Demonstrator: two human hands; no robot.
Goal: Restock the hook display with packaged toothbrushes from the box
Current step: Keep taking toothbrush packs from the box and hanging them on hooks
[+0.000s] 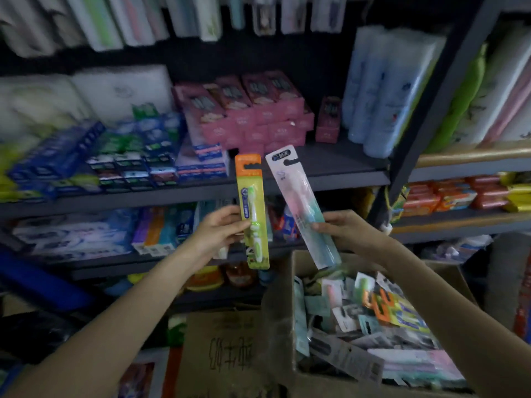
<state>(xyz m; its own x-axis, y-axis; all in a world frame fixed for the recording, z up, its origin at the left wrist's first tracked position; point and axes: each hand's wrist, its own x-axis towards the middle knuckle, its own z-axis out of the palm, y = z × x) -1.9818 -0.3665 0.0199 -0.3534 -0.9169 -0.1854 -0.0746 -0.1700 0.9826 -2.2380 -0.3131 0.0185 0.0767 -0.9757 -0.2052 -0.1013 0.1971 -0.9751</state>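
Two hands: both are raised in front of the shelves, each holding one packaged toothbrush; neither is free.
Left hand (pixel 219 228): fingers and thumb pinch the green pack (pixel 253 211) at about its middle; the pack stands close to upright, its long axis running up and down, orange header and hang hole at the top.
Right hand (pixel 343 226): fingers curl round the lower half of the pink and teal pack (pixel 303 205); this pack tilts, its top leaning toward the left hand, its foot pointing down at the box; hang hole at the upper end.
Packs to each other: side by side and near at the headers, apart lower down; they do not touch.
Box (pixel 283 311): open cardboard, below the right hand and nearer to it than to the left; it is crowded with more packaged toothbrushes (pixel 373 334) lying in every direction.
Hook display: a blurred row of hanging packs (pixel 201 15) shows along the top edge, well above both hands; the hooks themselves cannot be made out.
Relation that counts: both hang holes already face upward toward that row; I judge the upright green pack needs only lifting, while the tilted pack needs straightening first.
Shelves (pixel 316 182): boxed goods lie behind the two packs, between the hands and the row above.
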